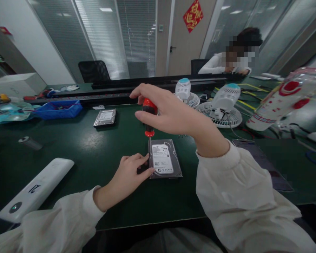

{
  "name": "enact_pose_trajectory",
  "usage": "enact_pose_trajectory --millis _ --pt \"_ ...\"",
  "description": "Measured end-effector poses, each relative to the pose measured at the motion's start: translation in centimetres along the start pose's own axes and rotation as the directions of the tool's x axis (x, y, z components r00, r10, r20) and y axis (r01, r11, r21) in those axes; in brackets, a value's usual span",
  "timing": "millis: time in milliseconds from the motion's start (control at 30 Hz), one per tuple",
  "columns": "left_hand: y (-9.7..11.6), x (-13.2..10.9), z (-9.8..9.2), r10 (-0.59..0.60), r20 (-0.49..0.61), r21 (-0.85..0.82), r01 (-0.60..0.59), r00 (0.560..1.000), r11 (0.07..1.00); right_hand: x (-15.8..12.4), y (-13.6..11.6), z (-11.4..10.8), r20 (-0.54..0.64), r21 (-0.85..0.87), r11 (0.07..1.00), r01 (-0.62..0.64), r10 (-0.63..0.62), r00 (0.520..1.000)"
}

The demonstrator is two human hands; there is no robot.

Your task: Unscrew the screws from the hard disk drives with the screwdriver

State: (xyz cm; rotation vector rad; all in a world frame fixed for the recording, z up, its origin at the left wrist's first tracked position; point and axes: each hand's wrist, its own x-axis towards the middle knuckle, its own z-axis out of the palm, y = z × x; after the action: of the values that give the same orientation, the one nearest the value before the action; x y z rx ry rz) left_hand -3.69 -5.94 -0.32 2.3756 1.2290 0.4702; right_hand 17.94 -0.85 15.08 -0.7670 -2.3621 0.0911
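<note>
A hard drive (173, 154) with a white label lies flat on the green tabletop in front of me. My right hand (165, 110) grips a red and black screwdriver (149, 121) by its handle, held upright. Its thin shaft points down to the drive's left side, near the far left corner; the tip's exact contact is hard to make out. At the drive's left edge, my left hand (131, 170) rests with thumb and fingertips touching it, fingers spread. Behind my right hand, a few tiny screws (183, 136) lie beyond the drive.
Back left are a second hard drive (105, 117) and a blue tray (59, 109). A white power bank (37, 189) lies at left near a metal cylinder (30, 142). White fans (221, 109), a bottle (279, 100) and a dark phone-like slab (263, 163) are right. A person (231, 56) sits across.
</note>
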Motion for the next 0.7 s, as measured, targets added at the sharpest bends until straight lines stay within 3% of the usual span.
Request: enact_pose_trajectory --millis 167,433,700 --pt "-0.1 -0.02 0.08 0.002 -0.004 0.013 -0.002 1.0 1.0 -0.03 0.14 0.12 -0.008 -0.011 0.997 -0.072 0.072 0.997" --pt "-0.26 -0.14 0.16 0.029 -0.016 0.012 -0.029 0.999 1.0 -0.05 0.11 0.29 0.015 -0.001 0.999 -0.035 0.035 0.999" --pt "-0.07 -0.15 0.15 0.02 -0.023 0.018 -0.02 1.0 1.0 0.14 0.1 -0.18 -0.002 0.002 0.995 -0.101 0.101 0.995"
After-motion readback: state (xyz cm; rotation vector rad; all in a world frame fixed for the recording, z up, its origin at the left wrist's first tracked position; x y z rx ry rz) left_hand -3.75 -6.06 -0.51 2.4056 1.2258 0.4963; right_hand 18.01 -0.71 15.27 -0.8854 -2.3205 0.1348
